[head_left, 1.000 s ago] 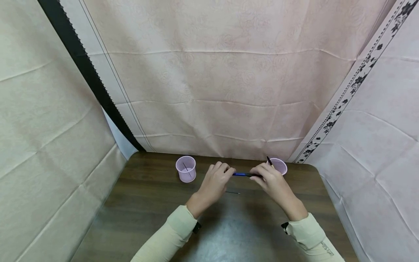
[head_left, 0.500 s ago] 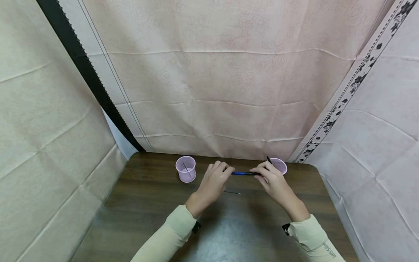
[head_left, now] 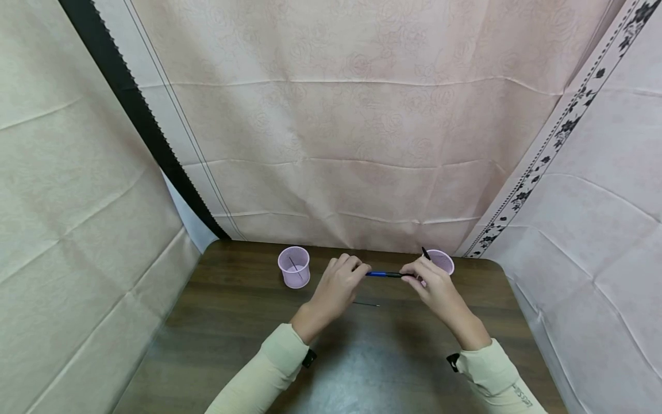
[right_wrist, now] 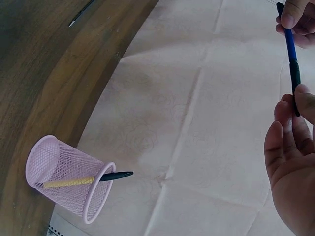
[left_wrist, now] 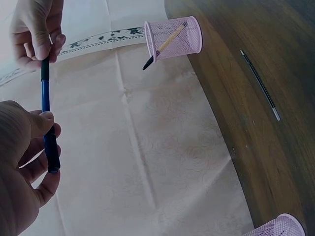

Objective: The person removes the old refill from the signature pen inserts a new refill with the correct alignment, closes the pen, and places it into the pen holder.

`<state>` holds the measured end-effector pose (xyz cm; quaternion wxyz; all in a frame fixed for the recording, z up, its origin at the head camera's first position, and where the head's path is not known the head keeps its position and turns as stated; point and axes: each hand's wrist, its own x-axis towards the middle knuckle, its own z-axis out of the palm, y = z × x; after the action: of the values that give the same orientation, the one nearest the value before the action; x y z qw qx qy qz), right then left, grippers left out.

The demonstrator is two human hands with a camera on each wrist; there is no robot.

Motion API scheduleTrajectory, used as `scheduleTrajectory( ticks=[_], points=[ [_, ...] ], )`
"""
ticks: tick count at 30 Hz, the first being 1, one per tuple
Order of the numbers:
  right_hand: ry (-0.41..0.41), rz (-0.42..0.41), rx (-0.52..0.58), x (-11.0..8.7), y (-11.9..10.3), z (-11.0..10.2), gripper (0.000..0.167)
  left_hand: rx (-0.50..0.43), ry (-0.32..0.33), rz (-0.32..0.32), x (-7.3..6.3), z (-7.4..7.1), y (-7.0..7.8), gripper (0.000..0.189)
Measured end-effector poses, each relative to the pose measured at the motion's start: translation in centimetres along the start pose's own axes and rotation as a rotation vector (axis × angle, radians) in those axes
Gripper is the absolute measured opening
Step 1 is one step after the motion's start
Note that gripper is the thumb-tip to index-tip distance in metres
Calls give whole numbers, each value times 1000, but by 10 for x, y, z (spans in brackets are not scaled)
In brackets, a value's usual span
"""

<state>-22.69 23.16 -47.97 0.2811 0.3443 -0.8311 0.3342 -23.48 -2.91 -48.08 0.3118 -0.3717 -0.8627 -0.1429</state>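
Between my two hands, above the table, a blue pen (head_left: 380, 274) with a black grip section lies level. My left hand (head_left: 336, 287) pinches its blue barrel near one end, thumb against fingers. At the other end, my right hand (head_left: 431, 287) pinches the black grip (right_wrist: 295, 73) between thumb and fingers. A thin pen refill (left_wrist: 260, 84) with a dark tube and pale end lies on the table below the hands; in the head view the left hand covers part of it.
A pink mesh cup (head_left: 293, 268) with a thin dark stick inside stands at the back left. Behind my right hand, another pink mesh cup (right_wrist: 69, 169) holds a yellow pen with a black cap (right_wrist: 115, 175). Cloth curtains (head_left: 331, 144) hang behind the wooden table (head_left: 248, 345).
My right hand has shifted slightly over the black end of the pen, its fingers changing position. The left hand and the refill stay nearly where they were.
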Motion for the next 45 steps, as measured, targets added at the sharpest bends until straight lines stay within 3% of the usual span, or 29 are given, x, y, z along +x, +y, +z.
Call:
scheduleTrajectory(
  ticks=[13, 25, 45],
  points=[
    [4, 40, -11, -3, 0, 4, 21, -58, 8, -24, -2, 1, 0, 21],
    [-24, 60, -31, -8, 1, -1, 35, -86, -3, -45, -3, 0, -1, 13],
    [15, 46, -36, -6, 1, -2, 20, -96, 9, -50, -3, -3, -1, 12]
  ],
)
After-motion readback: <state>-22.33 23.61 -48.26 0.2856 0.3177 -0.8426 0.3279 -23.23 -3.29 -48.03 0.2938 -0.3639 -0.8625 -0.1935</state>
